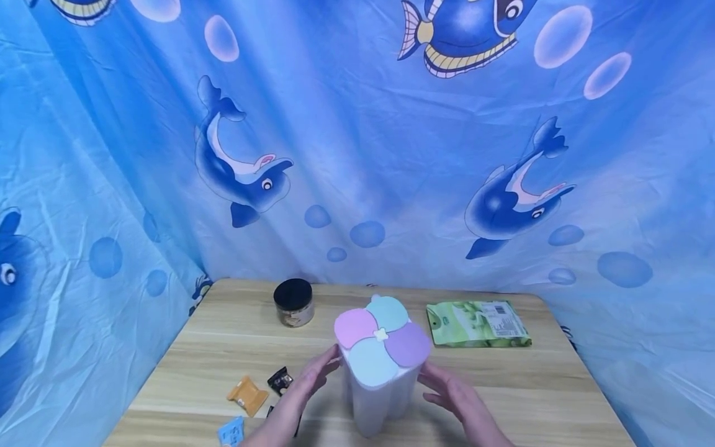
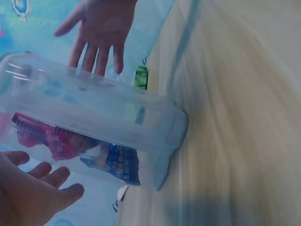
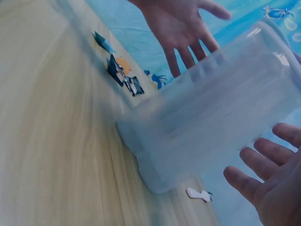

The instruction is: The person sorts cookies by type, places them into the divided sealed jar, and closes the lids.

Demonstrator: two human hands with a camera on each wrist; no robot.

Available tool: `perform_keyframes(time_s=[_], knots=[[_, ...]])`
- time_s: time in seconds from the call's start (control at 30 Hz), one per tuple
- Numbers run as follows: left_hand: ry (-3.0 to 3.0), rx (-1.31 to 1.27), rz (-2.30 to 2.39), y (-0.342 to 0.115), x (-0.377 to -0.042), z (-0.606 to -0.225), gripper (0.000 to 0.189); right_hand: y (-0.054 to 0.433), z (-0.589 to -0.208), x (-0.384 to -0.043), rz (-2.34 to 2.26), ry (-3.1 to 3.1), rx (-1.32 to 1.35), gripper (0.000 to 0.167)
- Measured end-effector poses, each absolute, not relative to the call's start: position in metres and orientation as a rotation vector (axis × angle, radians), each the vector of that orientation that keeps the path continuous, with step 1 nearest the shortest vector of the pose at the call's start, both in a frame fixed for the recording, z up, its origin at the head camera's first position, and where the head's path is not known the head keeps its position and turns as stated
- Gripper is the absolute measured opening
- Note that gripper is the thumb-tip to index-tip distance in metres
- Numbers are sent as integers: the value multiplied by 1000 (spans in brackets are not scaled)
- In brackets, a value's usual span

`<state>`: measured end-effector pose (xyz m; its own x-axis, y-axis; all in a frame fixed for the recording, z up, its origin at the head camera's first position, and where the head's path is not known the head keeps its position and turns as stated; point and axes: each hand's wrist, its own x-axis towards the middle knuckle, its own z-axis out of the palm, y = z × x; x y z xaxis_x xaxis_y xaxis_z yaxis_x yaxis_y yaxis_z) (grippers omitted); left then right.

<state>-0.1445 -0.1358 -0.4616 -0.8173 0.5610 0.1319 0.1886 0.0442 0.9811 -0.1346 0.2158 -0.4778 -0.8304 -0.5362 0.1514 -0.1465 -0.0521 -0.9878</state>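
Observation:
A tall translucent storage canister [image 1: 371,406] stands upright on the table, topped by a four-petal lid [image 1: 370,360] in pink, mint, purple and pale blue. My left hand [image 1: 304,385] is at its left side and my right hand [image 1: 454,391] at its right, fingers fairly straight and fingertips close to the walls. Through the clear wall in the left wrist view, a red packet [image 2: 61,141] and a dark blue packet [image 2: 121,162] show inside. The canister's far side [image 3: 207,113] looks frosted in the right wrist view, with both palms facing it.
Left of the canister lie an orange packet [image 1: 247,395], a black packet [image 1: 280,380] and a blue packet [image 1: 231,431]. A black-lidded jar [image 1: 294,303] stands behind them. A green pouch [image 1: 479,324] lies at the back right, before a blue sea-print curtain [image 1: 357,155].

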Motion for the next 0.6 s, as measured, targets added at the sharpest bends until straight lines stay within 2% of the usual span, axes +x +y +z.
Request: perform_keyframes(time_s=[0.2, 0.43, 0.6], knots=[[2023, 678, 1854, -131, -159, -456, 61, 215, -480, -122, -1945, 1897, -664, 56], [2001, 623, 1871, -126, -171, -452, 71, 213, -487, -117, -1999, 1819, -820, 54], [1986, 624, 1872, -123, -176, -454, 73, 213, -488, -113, -2001, 1823, -769, 53]])
